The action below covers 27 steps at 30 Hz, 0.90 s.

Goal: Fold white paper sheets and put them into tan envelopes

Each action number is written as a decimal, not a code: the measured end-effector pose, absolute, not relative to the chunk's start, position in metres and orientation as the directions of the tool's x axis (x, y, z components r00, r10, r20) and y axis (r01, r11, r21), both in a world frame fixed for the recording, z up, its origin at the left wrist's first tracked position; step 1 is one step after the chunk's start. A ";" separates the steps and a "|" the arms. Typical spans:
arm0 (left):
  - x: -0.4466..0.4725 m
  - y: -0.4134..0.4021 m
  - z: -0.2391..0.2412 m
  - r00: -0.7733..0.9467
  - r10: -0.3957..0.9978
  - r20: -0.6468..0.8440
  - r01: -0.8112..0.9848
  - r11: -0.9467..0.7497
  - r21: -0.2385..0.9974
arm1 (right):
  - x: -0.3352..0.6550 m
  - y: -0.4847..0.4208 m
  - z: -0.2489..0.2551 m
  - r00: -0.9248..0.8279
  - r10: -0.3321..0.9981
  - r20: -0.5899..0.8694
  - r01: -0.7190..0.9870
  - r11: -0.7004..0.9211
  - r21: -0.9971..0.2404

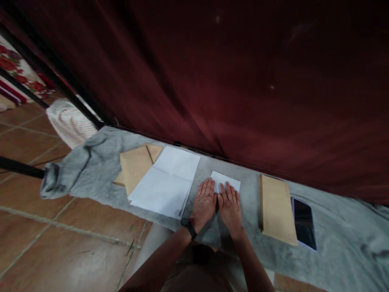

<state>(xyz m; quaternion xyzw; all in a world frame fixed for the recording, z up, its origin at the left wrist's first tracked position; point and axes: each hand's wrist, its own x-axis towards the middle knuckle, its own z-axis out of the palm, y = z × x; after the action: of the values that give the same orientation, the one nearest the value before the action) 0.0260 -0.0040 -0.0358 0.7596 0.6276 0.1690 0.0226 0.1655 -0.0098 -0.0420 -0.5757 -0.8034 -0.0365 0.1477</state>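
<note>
White folded paper (227, 179) is partly hidden under the left hand (204, 205) and right hand (230, 207), both laid flat upon it, fingers outstretched, nothing gripped.

I take this for a home: terracotta floor tiles (45, 243) left of my left grip (204, 204), maroon curtain (243, 81) beyond it.

A black wristwatch with a dark strap (189, 227) circles the wrist of the left hand (204, 204); the right hand (230, 207) and both forearms (165, 257) are bare
</note>
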 end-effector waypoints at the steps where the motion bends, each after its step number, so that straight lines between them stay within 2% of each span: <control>1: 0.024 -0.009 -0.035 0.150 0.962 0.228 0.946 -0.207 0.250 | 0.167 -0.010 -0.043 -0.296 0.916 0.272 0.937 0.334 -0.106; 9: 0.017 -0.050 -0.032 0.195 0.962 0.193 0.940 -0.239 0.244 | 0.158 0.003 -0.040 -0.264 0.933 0.246 0.938 0.307 -0.159; 15: 0.015 -0.052 -0.030 0.204 0.961 0.187 0.939 -0.246 0.241 | 0.151 0.006 -0.046 -0.293 0.919 0.263 0.935 0.333 -0.121; 21: 0.013 -0.042 -0.020 0.224 0.960 0.170 0.921 -0.265 0.285 | 0.150 0.012 -0.048 -0.252 0.935 0.252 0.945 0.294 -0.146; 27: 0.012 -0.029 -0.011 0.228 0.963 0.143 0.888 -0.266 0.376 | 0.140 0.039 -0.042 -0.355 0.911 0.212 0.910 0.389 -0.146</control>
<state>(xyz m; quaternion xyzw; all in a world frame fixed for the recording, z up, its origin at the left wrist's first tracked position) 0.0116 -0.0293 -0.0109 0.7761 0.5961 0.1750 0.1078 0.1400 0.0386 -0.0424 -0.5529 -0.8231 0.0015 0.1299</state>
